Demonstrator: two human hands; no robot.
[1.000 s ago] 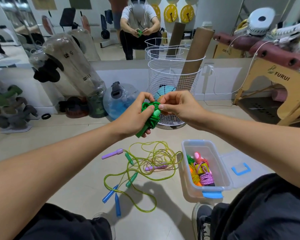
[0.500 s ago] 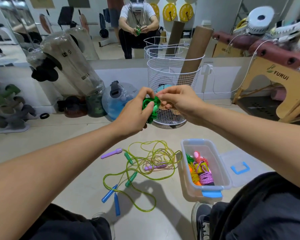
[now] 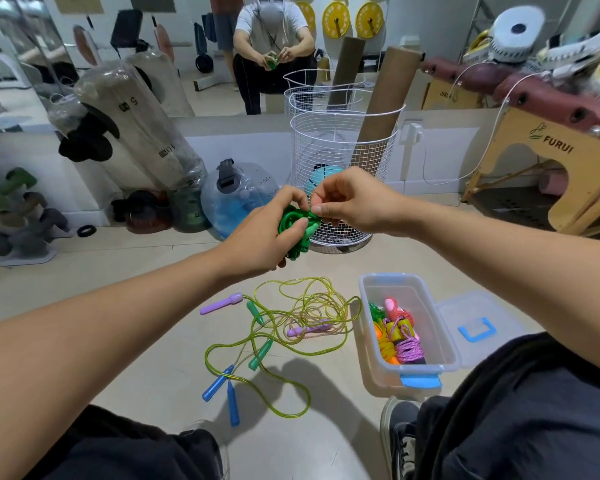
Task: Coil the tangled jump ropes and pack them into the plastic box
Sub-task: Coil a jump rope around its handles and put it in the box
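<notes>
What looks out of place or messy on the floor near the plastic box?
Several jump ropes lie tangled in one loose heap left of the plastic box, their handles scattered. The box lid lies off, on the floor to its right.

Bare forearms, black trousers (image 3: pixel 534 410), and a black sneaker (image 3: pixel 400 441) with white sole and laces.

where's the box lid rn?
Head view, lower right: the clear lid with the blue handle lies flat on the floor, right beside the open plastic box, by the person's right knee.
</notes>
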